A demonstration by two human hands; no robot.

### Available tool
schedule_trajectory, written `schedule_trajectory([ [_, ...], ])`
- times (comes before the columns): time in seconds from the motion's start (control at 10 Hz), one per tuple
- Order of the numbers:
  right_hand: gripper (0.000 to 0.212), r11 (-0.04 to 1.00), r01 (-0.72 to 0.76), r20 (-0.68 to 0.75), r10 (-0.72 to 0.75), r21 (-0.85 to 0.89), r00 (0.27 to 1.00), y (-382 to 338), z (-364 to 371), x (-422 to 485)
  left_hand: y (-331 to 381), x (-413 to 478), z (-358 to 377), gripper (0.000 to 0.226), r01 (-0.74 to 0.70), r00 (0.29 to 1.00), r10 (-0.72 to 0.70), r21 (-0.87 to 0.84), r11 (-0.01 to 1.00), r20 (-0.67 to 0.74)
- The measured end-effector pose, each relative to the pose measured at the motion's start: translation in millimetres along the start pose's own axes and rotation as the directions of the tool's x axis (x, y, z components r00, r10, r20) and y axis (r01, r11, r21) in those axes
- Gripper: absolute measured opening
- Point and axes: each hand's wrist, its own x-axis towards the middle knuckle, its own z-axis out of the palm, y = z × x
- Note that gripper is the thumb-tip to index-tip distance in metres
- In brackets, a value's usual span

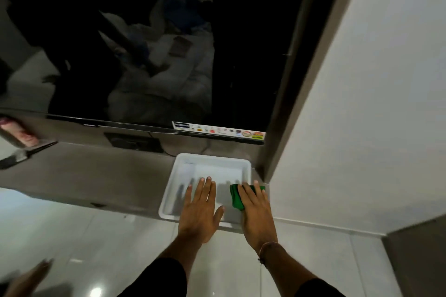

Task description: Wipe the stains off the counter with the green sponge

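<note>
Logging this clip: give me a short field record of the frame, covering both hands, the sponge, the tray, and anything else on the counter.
left hand: flat, fingers spread, over the near part of the white tray; holds nothing
right hand: lies on the green sponge, at the tray's right side
white tray: on the grey counter, at its right end beside the wall
TV: dark screen above the counter, sticker strip on its lower edge
counter, far left: a blurred pinkish object, not identifiable
stains: none discernible
</note>
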Motion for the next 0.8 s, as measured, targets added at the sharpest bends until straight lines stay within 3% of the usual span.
schedule_trajectory([
  [0.2, 0.068, 0.999, -0.036, 0.083, 0.04, -0.04, 0.996, -37.9, 54.7, 68.8, -66.3, 47.0, 23.5, 0.08, -0.025, 1.0, 0.025, -0.042, 0.999, 0.009],
  [0.6, 0.077, 0.978, -0.062, 0.248, 0.111, -0.199, 0.962, -19.3, 121.4, 96.6, -99.3, 75.8, 79.8, 0.085, -0.031, 0.999, 0.038, -0.181, 0.983, 0.039],
  [0.7, 0.077, 0.982, -0.043, 0.279, 0.094, -0.183, 0.956, -18.9, 113.0, 104.7, -99.7, 79.5, 68.2, 0.087, -0.027, 0.998, 0.035, -0.164, 0.986, 0.045],
  [0.8, 0.086, 0.999, -0.037, 0.21, 0.045, -0.04, 0.977, -24.0, 89.1, 84.2, -84.4, 60.8, 53.2, 0.083, -0.062, 0.998, 0.061, -0.121, 0.991, -0.009],
])
